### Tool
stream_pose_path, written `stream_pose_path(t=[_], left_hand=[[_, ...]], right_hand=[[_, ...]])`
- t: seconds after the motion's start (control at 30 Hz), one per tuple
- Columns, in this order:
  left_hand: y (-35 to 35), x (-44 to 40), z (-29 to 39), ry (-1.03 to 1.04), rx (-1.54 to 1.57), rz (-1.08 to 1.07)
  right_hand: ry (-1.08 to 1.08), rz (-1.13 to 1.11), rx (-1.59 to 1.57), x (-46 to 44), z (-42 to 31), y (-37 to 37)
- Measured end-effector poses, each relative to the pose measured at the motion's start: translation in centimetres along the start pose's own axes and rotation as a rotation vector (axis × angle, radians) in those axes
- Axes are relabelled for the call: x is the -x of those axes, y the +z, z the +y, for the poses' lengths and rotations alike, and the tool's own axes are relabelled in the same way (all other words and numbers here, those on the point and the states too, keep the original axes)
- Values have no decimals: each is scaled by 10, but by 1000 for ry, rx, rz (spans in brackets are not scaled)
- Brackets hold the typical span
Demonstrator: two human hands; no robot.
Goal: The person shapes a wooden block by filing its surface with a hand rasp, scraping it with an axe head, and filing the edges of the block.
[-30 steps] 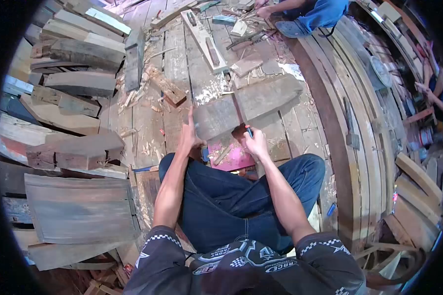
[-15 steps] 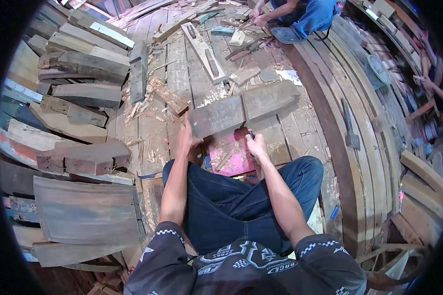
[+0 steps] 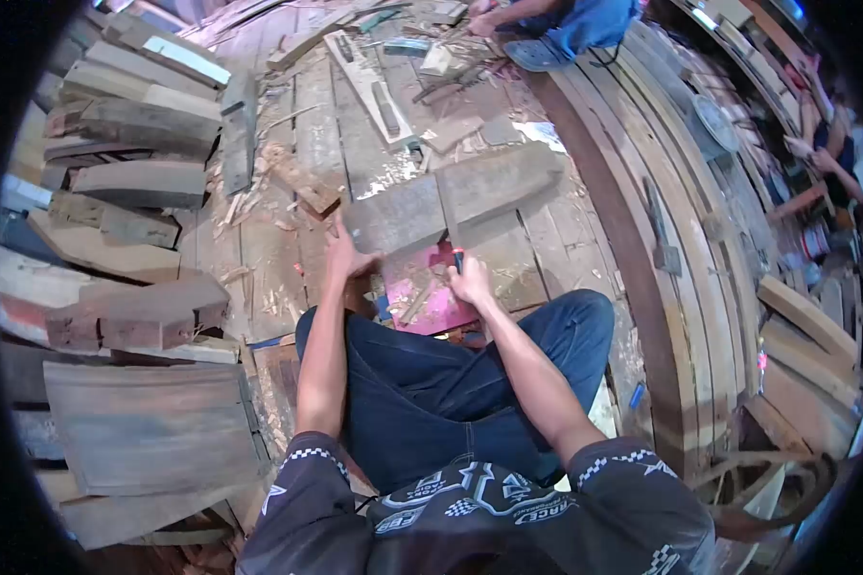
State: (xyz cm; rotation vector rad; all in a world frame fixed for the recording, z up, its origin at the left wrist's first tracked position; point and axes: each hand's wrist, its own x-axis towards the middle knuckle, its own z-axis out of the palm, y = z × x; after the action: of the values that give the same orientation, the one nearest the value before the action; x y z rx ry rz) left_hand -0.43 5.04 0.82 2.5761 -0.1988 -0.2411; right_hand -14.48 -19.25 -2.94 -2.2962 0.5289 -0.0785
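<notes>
A long grey-brown wooden block (image 3: 400, 217), tapered at its right end, lies across the floorboards in front of my crossed legs. My left hand (image 3: 347, 256) holds its near left corner, fingers along the end and thumb by the near edge. My right hand (image 3: 471, 280) is closed around the dark handle of a handsaw (image 3: 457, 260). The narrow blade runs away from me across the block near its middle; how deep it sits I cannot tell. Beneath the near side lies a pink board (image 3: 427, 292) with wood chips on it.
A short wood piece (image 3: 318, 198) lies beyond my left hand among shavings. Rough timbers (image 3: 144, 182) line the left side; long planks (image 3: 633, 172) run along the right. A plank (image 3: 366, 86) lies farther ahead. Another person (image 3: 571, 34) sits at the top.
The whole view has shifted, so things appear farther left and slightly higher. My right hand with the handsaw has come slightly nearer to me relative to the block. My left hand stays at the corner.
</notes>
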Motion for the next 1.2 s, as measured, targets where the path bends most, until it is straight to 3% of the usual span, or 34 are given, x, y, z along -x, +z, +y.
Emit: stream_pose_path(t=[0.03,0.1,0.13,0.17,0.2,0.23,0.27,0.3,0.33,0.43,0.47,0.53,0.57,0.6,0.63,0.67,0.7,0.73,0.77,0.83,0.87,0.93,1.0,1.13,1.2], left_hand=[[1,2,1,10,24,5],[3,6,7,-21,-233,134],[2,4,10,12,-256,231],[1,4,12,42,-273,329],[-4,4,18,85,-50,268],[-6,3,21,121,171,198],[3,-3,13,106,472,-1],[13,-9,2,78,763,-209],[13,-9,3,-65,710,-279],[-8,8,18,-69,754,-364],[-10,12,23,-81,836,-329],[-13,17,25,-116,994,-260],[-13,17,24,-88,1015,-235],[-14,15,24,-61,1037,-208],[-15,12,24,-27,1061,-177],[-17,11,24,-39,1057,-146],[-18,9,23,-28,1068,-140],[-18,6,20,-17,1080,-133],[-19,5,18,-6,1092,-122],[-21,4,19,-6,1062,-111],[-20,2,15,0,1055,-113],[-24,4,14,-27,1044,-104],[-27,7,23,-95,1051,-66],[-21,2,17,-111,1120,-23],[-19,-3,10,-106,1102,-28]], right_hand=[[-18,47,-52,5,-4,-1],[-73,84,-55,3,2,6],[-121,0,-116,14,-16,-14],[-195,89,-207,18,-19,-11],[-204,-10,-103,28,-38,-30],[-351,-55,-236,36,-49,-41],[-522,8,-193,32,-40,-24],[-498,-56,-147,36,-44,-23],[-432,-214,-236,39,-47,-21],[-483,-207,-236,52,-64,-31],[-354,-368,-98,55,-71,-52],[-667,-245,32,31,-54,-73],[-678,-70,-145,25,-62,-120],[-485,-61,-86,9,-49,-157],[-370,77,-85,-2,-42,-201],[-244,283,131,-19,-18,-233],[-237,432,211,-52,36,-259],[73,418,341,-64,52,-292],[242,461,470,-80,83,-312],[323,452,692,-104,159,-340],[455,347,703,-118,201,-347],[647,310,652,-122,220,-345],[654,262,637,-124,234,-342],[541,511,916,-115,238,-326],[438,501,1029,-114,246,-328]])
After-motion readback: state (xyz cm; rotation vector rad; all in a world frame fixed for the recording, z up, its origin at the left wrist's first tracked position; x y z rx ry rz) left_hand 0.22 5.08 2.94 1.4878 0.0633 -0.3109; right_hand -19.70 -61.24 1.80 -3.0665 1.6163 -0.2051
